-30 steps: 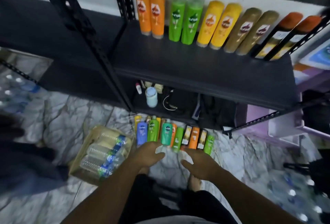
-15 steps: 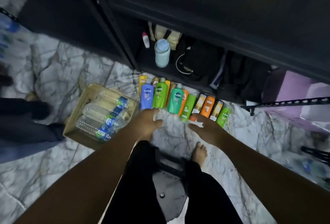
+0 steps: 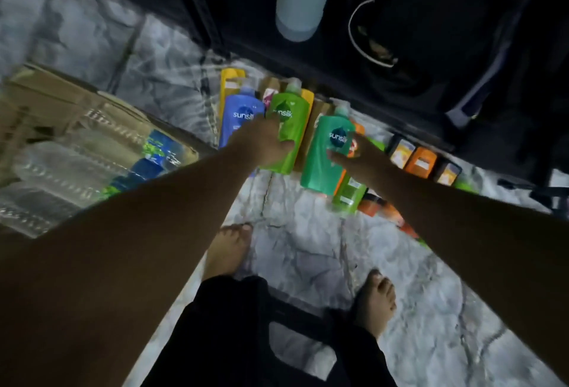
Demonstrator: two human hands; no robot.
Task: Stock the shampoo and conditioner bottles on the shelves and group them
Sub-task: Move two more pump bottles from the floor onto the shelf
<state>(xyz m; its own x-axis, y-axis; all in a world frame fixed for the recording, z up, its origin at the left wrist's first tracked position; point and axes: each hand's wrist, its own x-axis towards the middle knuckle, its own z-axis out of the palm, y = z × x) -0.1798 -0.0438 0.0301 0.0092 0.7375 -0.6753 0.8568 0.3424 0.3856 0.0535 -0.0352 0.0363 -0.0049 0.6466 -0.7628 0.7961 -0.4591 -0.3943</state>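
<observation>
Lengthwise near-to-far on the floor [image 3: 308,248]: light-green bottle [image 3: 295,127] clamped in left hand [image 3: 261,144] fingers [image 3: 271,124], teal bottle [image 3: 320,164] in right hand [image 3: 357,161] fingers.

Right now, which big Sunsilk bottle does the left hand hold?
The light green bottle, between the blue bottle and the teal bottle; the left hand grips it, the right hand holds the teal one.

Arms: left arm [image 3: 138,232] and right arm [image 3: 462,226] were bare along their visible length.
Hands: left hand [image 3: 264,144] and right hand [image 3: 357,160] were bare.
Legs: plain black trousers [image 3: 234,340].
Feet: left foot [image 3: 228,251] and right foot [image 3: 375,300] were bare, toes showing.
</observation>
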